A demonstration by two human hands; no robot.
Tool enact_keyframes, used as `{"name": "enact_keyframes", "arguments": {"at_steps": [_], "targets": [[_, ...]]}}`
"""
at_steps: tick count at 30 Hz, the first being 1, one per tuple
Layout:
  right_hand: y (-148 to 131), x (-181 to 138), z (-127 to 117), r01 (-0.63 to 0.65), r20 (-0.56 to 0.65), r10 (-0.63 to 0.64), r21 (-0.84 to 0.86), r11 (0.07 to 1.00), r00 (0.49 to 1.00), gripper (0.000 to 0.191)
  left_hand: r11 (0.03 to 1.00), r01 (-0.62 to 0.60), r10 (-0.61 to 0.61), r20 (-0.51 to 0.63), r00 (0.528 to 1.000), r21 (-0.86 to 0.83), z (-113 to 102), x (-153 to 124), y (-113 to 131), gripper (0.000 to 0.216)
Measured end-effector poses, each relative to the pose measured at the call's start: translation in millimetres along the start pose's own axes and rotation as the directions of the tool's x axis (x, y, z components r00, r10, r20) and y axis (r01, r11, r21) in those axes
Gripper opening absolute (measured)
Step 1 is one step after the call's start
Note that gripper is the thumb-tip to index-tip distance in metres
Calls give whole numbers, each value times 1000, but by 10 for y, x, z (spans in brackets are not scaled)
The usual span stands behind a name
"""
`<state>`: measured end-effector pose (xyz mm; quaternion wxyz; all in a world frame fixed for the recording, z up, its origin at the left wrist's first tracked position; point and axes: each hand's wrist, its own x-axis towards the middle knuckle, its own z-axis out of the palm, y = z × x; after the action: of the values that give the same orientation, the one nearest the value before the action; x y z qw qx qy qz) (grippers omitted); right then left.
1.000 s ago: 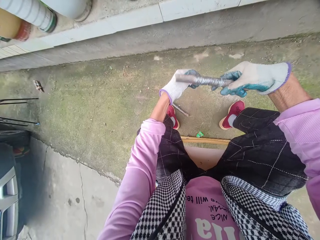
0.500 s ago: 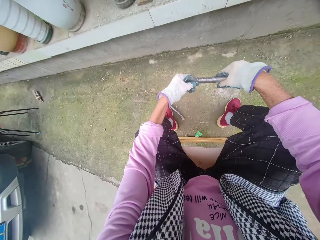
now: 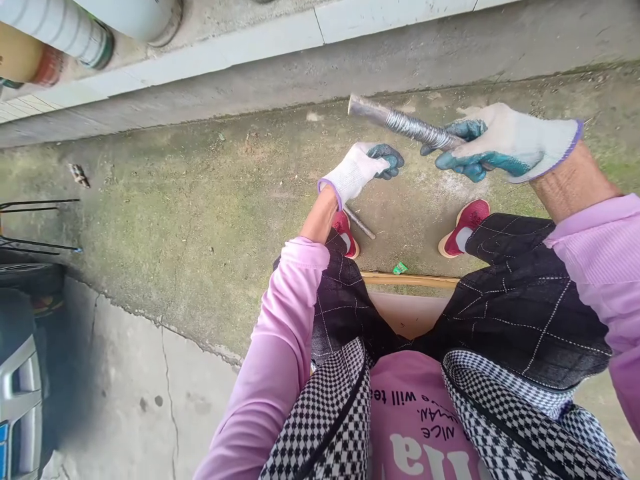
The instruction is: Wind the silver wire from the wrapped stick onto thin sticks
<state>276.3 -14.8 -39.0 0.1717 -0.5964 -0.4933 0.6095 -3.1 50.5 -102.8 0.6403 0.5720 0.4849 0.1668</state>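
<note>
My right hand (image 3: pixel 493 143), in a white glove with blue-green coating, is closed round one end of a metal tube (image 3: pixel 365 111). Silvery wire (image 3: pixel 413 127) is wound tightly round the tube's middle, and its bare end points up and to the left. Below that end is my left hand (image 3: pixel 370 167), gloved too and apart from the tube. Its fingers are curled shut; whether anything thin is inside them is hidden. A thin grey rod (image 3: pixel 360 222) shows on the ground beside my left shoe (image 3: pixel 345 232).
A low tiled ledge (image 3: pixel 270 50) runs across the top, with a large white container (image 3: pixel 137 17) and other cylinders at the left. Thin black metal legs (image 3: pixel 43 203) and a car wheel (image 3: pixel 25 380) are at the left edge. A green wrapper (image 3: pixel 400 268) lies between my feet.
My left hand has come off the tube. The right hand has turned and lifted it, so its bare end now tilts up and left. The left hand has hardly moved.
</note>
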Motion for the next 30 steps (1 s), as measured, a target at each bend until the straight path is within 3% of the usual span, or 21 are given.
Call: {"name": "enact_keyframes", "arguments": {"at_steps": [5, 9, 11, 14, 17, 19, 21, 26, 30], "targets": [[185, 47, -41, -17, 276, 90, -257, 966, 957, 35, 995, -62, 62, 3, 998, 72, -57, 34, -60, 17], [387, 223, 35, 13, 325, 139, -425, 905, 935, 31, 991, -33, 31, 21, 999, 133, -5, 64, -93, 14], [427, 303, 71, -14, 244, 178, -552, 833, 953, 26, 986, -43, 39, 25, 999, 158, 31, 68, -94, 12], [356, 350, 66, -128, -8, 181, -739, 661, 983, 13, 982, -46, 44, 14, 999, 183, 68, 48, -68, 11], [196, 317, -10, -224, -188, 123, -782, 581, 974, 20, 992, -23, 21, 15, 1000, 126, 82, 19, -33, 8], [104, 271, -58, -232, -228, 84, -767, 598, 970, 22, 998, -1, 0, 29, 1000, 60, 83, 6, -14, 16], [43, 219, -70, -218, -239, 62, -704, 676, 969, 20, 1000, 14, -15, 41, 999, 15, 79, -5, 6, 21], [-52, 81, 49, -122, -237, 56, -271, 955, 970, 6, 999, 36, -36, 22, 999, -13, 61, -43, 58, 18], [-82, 9, 87, -35, -175, 25, -57, 998, 984, 15, 1000, 20, -20, 35, 999, 5, 37, -26, 2, 15]]}}
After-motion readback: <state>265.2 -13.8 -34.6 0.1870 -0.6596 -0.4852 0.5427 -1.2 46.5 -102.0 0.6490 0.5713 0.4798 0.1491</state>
